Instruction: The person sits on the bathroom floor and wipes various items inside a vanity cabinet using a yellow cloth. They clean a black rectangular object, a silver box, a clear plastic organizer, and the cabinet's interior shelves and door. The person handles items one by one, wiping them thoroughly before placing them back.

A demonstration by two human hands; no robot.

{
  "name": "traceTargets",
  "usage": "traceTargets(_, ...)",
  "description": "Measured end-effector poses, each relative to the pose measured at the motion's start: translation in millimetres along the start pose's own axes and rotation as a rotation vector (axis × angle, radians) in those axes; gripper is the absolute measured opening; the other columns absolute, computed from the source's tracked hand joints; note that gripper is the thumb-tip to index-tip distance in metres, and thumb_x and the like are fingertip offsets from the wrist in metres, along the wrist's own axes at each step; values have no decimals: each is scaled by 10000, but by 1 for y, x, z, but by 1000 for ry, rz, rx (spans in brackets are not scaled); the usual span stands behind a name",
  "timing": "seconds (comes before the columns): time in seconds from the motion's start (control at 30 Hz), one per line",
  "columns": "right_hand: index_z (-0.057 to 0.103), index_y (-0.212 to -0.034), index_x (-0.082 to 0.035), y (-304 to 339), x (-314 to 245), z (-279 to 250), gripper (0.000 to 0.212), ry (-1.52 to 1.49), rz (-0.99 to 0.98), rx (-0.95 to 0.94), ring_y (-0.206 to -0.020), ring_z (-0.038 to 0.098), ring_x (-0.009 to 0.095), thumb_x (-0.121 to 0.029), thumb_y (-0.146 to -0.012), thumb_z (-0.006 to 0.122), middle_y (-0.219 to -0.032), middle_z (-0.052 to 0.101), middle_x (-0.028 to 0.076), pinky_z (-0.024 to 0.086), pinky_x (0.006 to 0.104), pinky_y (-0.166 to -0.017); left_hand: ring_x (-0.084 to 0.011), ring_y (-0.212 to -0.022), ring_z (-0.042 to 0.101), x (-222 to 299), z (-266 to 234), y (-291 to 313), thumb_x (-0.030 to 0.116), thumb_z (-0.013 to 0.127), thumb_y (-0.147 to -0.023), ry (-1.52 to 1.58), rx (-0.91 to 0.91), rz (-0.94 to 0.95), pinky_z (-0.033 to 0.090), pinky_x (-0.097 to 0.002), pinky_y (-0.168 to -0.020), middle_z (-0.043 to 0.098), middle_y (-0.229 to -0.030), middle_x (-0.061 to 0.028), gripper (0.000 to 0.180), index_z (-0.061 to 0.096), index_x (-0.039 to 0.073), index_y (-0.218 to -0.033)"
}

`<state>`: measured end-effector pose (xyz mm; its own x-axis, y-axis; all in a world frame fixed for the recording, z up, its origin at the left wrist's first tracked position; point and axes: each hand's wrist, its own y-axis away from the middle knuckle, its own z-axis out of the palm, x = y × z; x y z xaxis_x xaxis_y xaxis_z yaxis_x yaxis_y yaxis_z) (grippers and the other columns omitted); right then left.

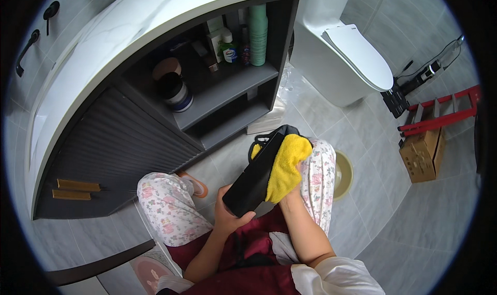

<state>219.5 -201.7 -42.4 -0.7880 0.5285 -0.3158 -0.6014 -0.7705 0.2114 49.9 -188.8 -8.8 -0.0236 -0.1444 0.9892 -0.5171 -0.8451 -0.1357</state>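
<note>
My left hand [231,216] grips the lower end of a long black box-like object [253,180], thumb across its near edge. The object is held tilted above my lap, its far end pointing up and right. My right hand [296,183] is closed on a fluffy yellow cloth [286,166] pressed along the object's right side. The cloth covers most of that hand's fingers. A dark grey edge of cloth with a loop shows behind the object's far end.
Ahead stands a dark cabinet [222,94] with an open shelf holding a green-capped bottle stack [258,36], a white-capped bottle [228,47] and a dark jar [177,94]. A beige basin [344,176] sits by my right knee. Toilet [341,62], red stepladder [440,111] and cardboard box [420,158] are right.
</note>
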Motion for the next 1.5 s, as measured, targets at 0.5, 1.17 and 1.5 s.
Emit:
traceTargets(0.5, 472, -1178, -44, -23, -24, 11, 303, 266, -168, 143, -873, 592, 184, -206, -922, 469, -1023, 579, 63, 495, 288, -765, -220, -1051, 492, -9, 9, -3, 110, 771, -629, -185, 44, 71, 430, -346, -891, 368, -1257, -128, 864, 287, 24, -1339)
traceTargets(1.17, 483, -1147, -10, -3, -1, -6, 399, 457, -14, -111, -930, 583, 179, -76, -792, 653, -1044, 585, 78, 476, 302, -802, -164, -1066, 493, -13, -2, 4, 169, 652, -672, 320, -223, -359, 385, -286, -907, 507, -1158, -83, 709, 367, 14, -1302)
traceTargets(1.5, 514, -1117, -14, 44, 40, 5, 307, 872, 249, -349, -993, 559, 160, -75, -834, 616, -1070, 580, 68, 448, 289, -846, -116, -1003, 479, -25, -25, -15, 364, 438, -922, 514, 208, -310, 377, -253, -874, 509, -1091, -50, 477, 391, 16, -1246)
